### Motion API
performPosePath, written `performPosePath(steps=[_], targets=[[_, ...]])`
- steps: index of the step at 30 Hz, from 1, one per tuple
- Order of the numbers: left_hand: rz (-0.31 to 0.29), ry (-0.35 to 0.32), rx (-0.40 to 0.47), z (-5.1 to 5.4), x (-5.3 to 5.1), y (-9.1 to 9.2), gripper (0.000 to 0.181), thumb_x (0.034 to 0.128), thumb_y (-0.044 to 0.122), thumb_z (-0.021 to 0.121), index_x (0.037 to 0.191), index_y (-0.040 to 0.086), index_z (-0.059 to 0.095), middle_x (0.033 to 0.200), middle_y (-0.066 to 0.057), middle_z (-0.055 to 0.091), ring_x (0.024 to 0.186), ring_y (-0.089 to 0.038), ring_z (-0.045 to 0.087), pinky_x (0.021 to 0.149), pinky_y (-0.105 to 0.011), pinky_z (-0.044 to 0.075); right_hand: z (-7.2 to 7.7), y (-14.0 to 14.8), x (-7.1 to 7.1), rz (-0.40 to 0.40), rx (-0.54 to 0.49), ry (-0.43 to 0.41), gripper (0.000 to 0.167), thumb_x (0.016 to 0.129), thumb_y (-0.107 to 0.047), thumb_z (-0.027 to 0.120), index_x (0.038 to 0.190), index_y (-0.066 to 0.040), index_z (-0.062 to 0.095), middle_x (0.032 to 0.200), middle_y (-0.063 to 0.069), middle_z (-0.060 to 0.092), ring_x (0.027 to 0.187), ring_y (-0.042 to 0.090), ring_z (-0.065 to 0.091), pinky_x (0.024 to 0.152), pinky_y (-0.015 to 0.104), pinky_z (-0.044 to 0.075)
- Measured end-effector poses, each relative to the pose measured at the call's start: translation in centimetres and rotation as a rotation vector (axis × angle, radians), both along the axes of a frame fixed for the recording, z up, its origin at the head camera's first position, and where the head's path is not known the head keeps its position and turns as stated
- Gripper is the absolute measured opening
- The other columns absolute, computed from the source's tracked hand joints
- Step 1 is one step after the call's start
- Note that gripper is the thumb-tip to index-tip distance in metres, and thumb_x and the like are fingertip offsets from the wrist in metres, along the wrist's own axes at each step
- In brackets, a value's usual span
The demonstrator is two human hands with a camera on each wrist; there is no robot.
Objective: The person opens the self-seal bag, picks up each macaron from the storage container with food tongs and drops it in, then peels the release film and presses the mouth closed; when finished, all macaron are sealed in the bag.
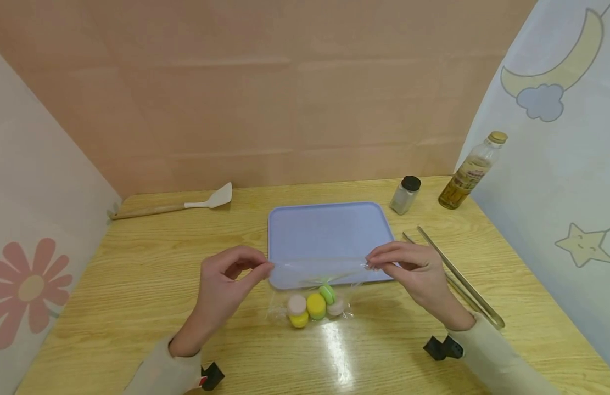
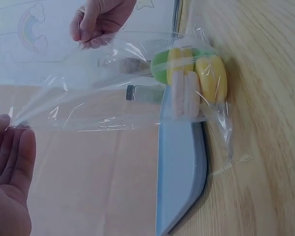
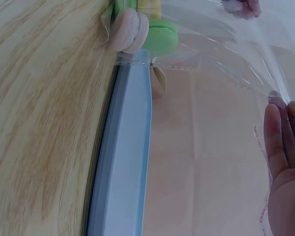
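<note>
A clear plastic bag [image 1: 309,274] hangs stretched between both hands, its top edge pulled taut. Inside, at the bottom, sit several macarons [image 1: 316,306] in yellow, green and pale pink; they also show through the film in the left wrist view [image 2: 186,93]. My left hand [image 1: 230,285] pinches the bag's top left corner between thumb and fingers. The top right corner is pinched by my right hand [image 1: 413,274]. Behind the bag lies a blue tray [image 1: 329,230], partly seen through the plastic.
A white spatula [image 1: 208,203] with a wooden handle lies at the back left. To the right stand a small jar [image 1: 405,195] with a black lid and a glass bottle [image 1: 468,178] of amber liquid. Metal tongs [image 1: 470,288] lie beside the right forearm.
</note>
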State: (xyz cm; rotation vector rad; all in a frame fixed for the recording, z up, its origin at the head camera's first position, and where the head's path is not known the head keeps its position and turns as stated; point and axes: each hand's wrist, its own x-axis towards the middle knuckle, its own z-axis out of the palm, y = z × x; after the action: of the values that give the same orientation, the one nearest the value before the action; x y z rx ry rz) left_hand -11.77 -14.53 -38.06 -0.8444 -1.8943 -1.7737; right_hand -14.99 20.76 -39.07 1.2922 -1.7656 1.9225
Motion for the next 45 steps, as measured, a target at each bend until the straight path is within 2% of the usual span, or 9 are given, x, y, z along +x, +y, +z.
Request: performPosePath(steps=[4, 8, 14, 26, 31, 36, 41, 45], targets=[[0.012, -0.054, -0.034, 0.32, 0.29, -0.1, 0.018, 0.0847, -0.01, 0.077, 0.095, 0.005, 0.073, 0.086, -0.014, 0.07, 0.076, -0.02, 0.068, 0.073, -0.028, 0.058, -0.1, -0.02, -0.14, 0.01, -0.012, 0.023, 0.029, 0.081, 0.033, 0.058, 0.099, 0.014, 0.072, 0.103, 0.025, 0.071, 0.099, 0.026, 0.07, 0.078, 0.031, 0.059], [0.02, -0.081, -0.061, 0.64, 0.52, -0.2, 0.023, 0.0829, -0.014, 0.076, 0.096, 0.005, 0.073, 0.089, -0.012, 0.071, 0.078, -0.02, 0.068, 0.073, -0.029, 0.059, -0.12, 0.01, -0.2, 0.003, -0.013, 0.03, 0.028, 0.081, 0.032, 0.059, 0.099, 0.014, 0.072, 0.103, 0.025, 0.071, 0.099, 0.026, 0.07, 0.078, 0.03, 0.059], [0.024, -0.077, -0.073, 0.75, 0.59, -0.3, 0.03, 0.0795, -0.02, 0.075, 0.097, 0.004, 0.073, 0.09, -0.009, 0.072, 0.079, -0.02, 0.069, 0.073, -0.029, 0.059, -0.06, 0.05, -0.17, -0.036, 0.018, 0.031, 0.031, 0.079, 0.033, 0.06, 0.098, 0.013, 0.073, 0.103, 0.024, 0.072, 0.101, 0.025, 0.07, 0.081, 0.029, 0.058], [0.045, -0.107, -0.088, 0.77, 0.45, -0.54, 0.026, 0.0808, -0.015, 0.077, 0.098, 0.004, 0.074, 0.092, -0.008, 0.072, 0.082, -0.02, 0.069, 0.075, -0.029, 0.059, 0.04, 0.15, -0.32, -0.089, 0.096, 0.069, 0.034, 0.077, 0.034, 0.06, 0.097, 0.011, 0.075, 0.103, 0.023, 0.072, 0.101, 0.022, 0.069, 0.081, 0.027, 0.057], [0.037, -0.103, -0.076, 0.75, 0.43, -0.52, 0.026, 0.0812, -0.016, 0.076, 0.098, 0.004, 0.074, 0.093, -0.009, 0.072, 0.082, -0.02, 0.068, 0.075, -0.029, 0.058, 0.18, 0.15, -0.16, -0.091, 0.115, 0.065, 0.033, 0.078, 0.034, 0.061, 0.099, 0.012, 0.073, 0.104, 0.024, 0.071, 0.103, 0.022, 0.069, 0.083, 0.028, 0.057], [0.028, -0.061, -0.047, 0.68, 0.47, -0.33, 0.028, 0.0795, -0.02, 0.075, 0.099, 0.001, 0.074, 0.092, -0.012, 0.071, 0.082, -0.018, 0.068, 0.075, -0.026, 0.058, 0.39, 0.02, -0.04, -0.084, 0.115, 0.064, 0.03, 0.079, 0.032, 0.063, 0.101, 0.014, 0.072, 0.104, 0.025, 0.071, 0.103, 0.023, 0.069, 0.086, 0.029, 0.056], [0.035, -0.07, -0.051, 0.72, 0.49, -0.31, 0.028, 0.0797, -0.02, 0.075, 0.098, 0.001, 0.074, 0.093, -0.011, 0.071, 0.083, -0.018, 0.068, 0.076, -0.026, 0.058, 0.37, 0.09, -0.07, -0.043, 0.098, 0.069, 0.025, 0.085, 0.028, 0.061, 0.105, 0.016, 0.07, 0.105, 0.026, 0.07, 0.1, 0.025, 0.069, 0.084, 0.03, 0.057], [0.036, -0.058, -0.045, 0.72, 0.47, -0.28, 0.029, 0.0798, -0.021, 0.074, 0.098, 0.001, 0.073, 0.093, -0.013, 0.071, 0.083, -0.018, 0.068, 0.075, -0.026, 0.058, 0.53, 0.11, 0.05, -0.006, 0.087, 0.078, 0.028, 0.085, 0.029, 0.056, 0.107, 0.017, 0.068, 0.107, 0.027, 0.069, 0.099, 0.027, 0.069, 0.083, 0.032, 0.057]])
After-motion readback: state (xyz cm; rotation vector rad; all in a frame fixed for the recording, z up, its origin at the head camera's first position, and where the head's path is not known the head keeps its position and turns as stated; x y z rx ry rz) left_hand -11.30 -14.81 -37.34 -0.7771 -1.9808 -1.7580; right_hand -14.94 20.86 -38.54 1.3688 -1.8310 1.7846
